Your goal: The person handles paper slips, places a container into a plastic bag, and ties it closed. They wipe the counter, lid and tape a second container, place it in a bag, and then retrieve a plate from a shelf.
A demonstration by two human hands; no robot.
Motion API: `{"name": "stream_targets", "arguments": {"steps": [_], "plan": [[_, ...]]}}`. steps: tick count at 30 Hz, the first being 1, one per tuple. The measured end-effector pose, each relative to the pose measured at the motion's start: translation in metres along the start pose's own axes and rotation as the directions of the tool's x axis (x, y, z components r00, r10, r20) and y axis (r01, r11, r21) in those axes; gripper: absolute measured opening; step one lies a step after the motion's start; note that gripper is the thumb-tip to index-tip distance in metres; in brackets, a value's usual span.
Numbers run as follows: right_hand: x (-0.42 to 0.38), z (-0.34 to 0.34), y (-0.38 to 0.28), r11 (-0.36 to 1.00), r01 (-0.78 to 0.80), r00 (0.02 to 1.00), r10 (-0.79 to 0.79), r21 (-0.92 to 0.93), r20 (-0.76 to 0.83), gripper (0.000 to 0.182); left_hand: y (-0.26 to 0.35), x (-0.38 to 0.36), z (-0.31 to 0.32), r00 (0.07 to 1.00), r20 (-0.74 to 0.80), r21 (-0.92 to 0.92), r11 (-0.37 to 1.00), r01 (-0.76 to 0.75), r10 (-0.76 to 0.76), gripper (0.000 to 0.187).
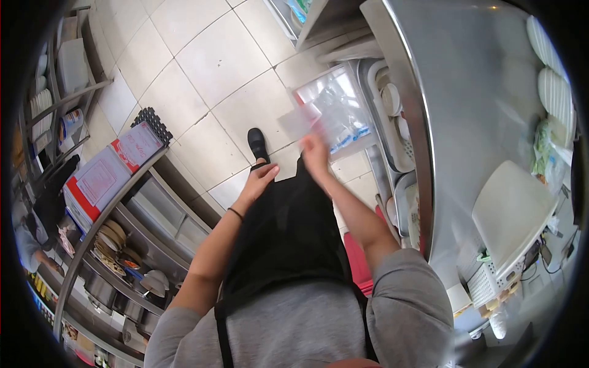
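Observation:
My right hand point(315, 150) is closed at its fingers, beside a blurred pale translucent piece point(299, 121) that seems to be in its grip. Just past it, a clear plastic container point(339, 101) holds clear bags with blue marks. Near the top edge of the black apron point(285, 230), my left hand point(261, 179) hangs with its fingers bent together; whether anything is between them is too small to tell. A black shoe point(257, 144) shows on the floor beyond the apron.
A steel counter point(457, 92) runs along the right, with stacked white plates point(555, 92) and a white board point(512, 208). Metal shelves point(110, 211) on the left hold a red-and-white box point(98, 184) and pans. Another person's hand point(49, 260) is at the far left.

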State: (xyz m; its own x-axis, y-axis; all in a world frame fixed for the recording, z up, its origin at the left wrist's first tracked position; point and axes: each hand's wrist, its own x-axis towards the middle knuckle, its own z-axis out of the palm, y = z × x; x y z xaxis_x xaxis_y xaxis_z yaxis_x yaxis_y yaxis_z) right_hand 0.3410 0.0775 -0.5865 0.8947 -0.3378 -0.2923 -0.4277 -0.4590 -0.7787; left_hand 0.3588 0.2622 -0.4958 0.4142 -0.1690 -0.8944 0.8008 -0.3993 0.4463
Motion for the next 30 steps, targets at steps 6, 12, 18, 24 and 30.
{"name": "stream_targets", "arguments": {"steps": [6, 12, 18, 24, 30], "plan": [[-0.096, -0.039, -0.118, 0.931, -0.132, 0.958, 0.031, 0.341, 0.286, 0.004, 0.012, -0.015, 0.021, 0.999, -0.033, -0.558, 0.829, -0.038, 0.023, 0.038], [-0.057, -0.166, -0.193, 0.942, 0.31, 0.938, -0.325, 0.128, 0.12, 0.069, 0.137, -0.121, -0.017, 0.662, 0.634, 0.497, 0.446, -0.745, 0.4, 0.038], [-0.105, -0.236, -0.254, 0.933, -0.084, 0.861, -0.108, 0.349, 0.496, 0.03, 0.276, -0.218, -0.056, 0.543, 0.479, 0.496, 0.297, -0.816, 0.69, 0.026], [-0.163, -0.339, -0.264, 0.252, 0.091, 0.99, -0.126, 0.963, -0.06, 0.011, 0.34, -0.281, -0.012, 0.515, 0.431, 0.197, 0.48, -0.855, 0.741, 0.02], [-0.194, -0.334, -0.318, -0.25, 0.187, 0.959, 0.258, 0.95, -0.121, 0.053, 0.374, -0.286, 0.061, 0.391, 0.442, 0.192, 0.341, -0.92, 0.807, 0.019]]}}
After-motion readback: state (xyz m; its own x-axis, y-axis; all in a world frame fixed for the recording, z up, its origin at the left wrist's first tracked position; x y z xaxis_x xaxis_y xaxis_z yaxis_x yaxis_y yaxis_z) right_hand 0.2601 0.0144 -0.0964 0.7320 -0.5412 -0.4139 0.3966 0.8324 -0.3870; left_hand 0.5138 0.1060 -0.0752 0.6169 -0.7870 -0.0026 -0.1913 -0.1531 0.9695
